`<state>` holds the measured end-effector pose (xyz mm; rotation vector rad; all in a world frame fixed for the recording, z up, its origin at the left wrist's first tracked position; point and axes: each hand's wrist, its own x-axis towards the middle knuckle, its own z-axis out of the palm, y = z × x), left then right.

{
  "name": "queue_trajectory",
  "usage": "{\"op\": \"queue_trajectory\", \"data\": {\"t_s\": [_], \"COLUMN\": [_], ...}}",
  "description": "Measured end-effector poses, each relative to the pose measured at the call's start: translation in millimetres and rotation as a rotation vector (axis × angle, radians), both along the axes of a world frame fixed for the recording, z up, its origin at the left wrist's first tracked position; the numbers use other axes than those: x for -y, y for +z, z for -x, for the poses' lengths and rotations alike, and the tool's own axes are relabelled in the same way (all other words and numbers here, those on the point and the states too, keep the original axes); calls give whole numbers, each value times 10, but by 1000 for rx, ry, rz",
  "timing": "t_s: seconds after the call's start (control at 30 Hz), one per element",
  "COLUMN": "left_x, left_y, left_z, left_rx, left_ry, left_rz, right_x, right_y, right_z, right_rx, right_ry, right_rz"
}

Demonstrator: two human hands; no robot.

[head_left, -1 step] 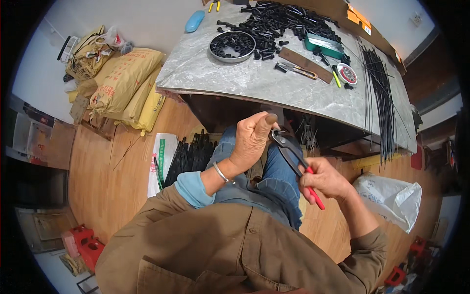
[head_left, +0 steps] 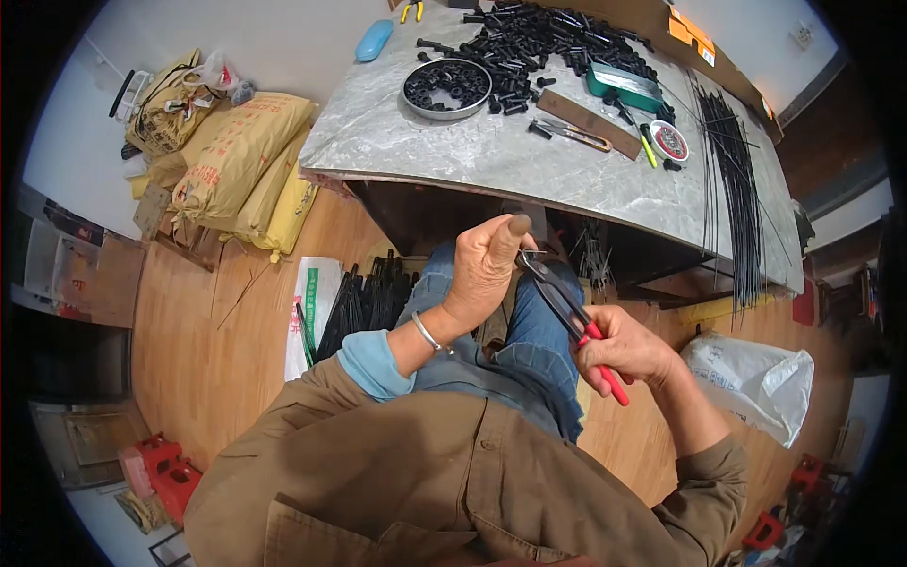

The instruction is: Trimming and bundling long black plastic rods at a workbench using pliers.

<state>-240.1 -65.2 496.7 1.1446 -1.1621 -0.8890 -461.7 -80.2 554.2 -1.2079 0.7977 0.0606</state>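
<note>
Red-handled pliers (head_left: 572, 312) sit in the right hand (head_left: 628, 350), whose fingers are wrapped closed around the handles, over the person's lap just below the near edge of the desk (head_left: 491, 156). The dark nose of the pliers points up and to the left, meeting the left hand (head_left: 487, 269) at its fingertips. That left hand is curled almost closed, thumb raised, pinching something small at the pliers' tip; what it pinches is too small to make out. A thin bracelet (head_left: 430, 333) circles the left wrist, above a blue cuff and brown sleeve.

On the grey marbled desk, a round metal tray (head_left: 447, 88) of small black pieces stands near the middle, with a heap of black parts (head_left: 539, 42) behind it toward the far edge. Just right of the tray lies a brown flat strip (head_left: 588, 123), and a green tin (head_left: 621, 87) sits beyond it. A bundle of long black rods (head_left: 732, 180) runs along the right edge. A blue oblong object (head_left: 374, 40) rests at the far left corner.

Beside the desk's left edge, yellow-brown sacks (head_left: 236, 161) are stacked on the wooden floor. More black rods (head_left: 364, 302) lie on the floor by the person's left knee, and a white plastic bag (head_left: 751, 378) lies to the right.
</note>
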Motion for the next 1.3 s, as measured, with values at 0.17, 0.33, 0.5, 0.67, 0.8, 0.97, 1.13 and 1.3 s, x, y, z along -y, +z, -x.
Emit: {"op": "queue_trajectory", "data": {"t_s": [0.17,0.33,0.5,0.67,0.8,0.97,1.13,1.3], "left_x": [19,18,-42,-30,-27,-33,-14,7], "left_y": [59,67,119,85,76,-2,-32,-42], "left_z": [8,-85,-45,-59,-110,-72,-86,-95], "left_rx": [-65,-288,-151,-107,-124,-66,-104,-142], "left_ry": [39,-18,-14,46,23,-16,50,13], "left_rz": [-39,-117,-36,-94,-87,-12,17,32], "right_x": [40,4,-5,90,56,-33,113,-23], "right_y": [327,63,-132,134,-26,-300,150,-62], "right_z": [-150,-124,-51,-169,-122,25,-182,-232], "right_rx": [-297,5,269,-169,78,255,-222,-160], "right_ry": [65,-187,-151,73,-76,-105,167,17], "right_rz": [924,139,-332,622,519,-318,451,1216]}}
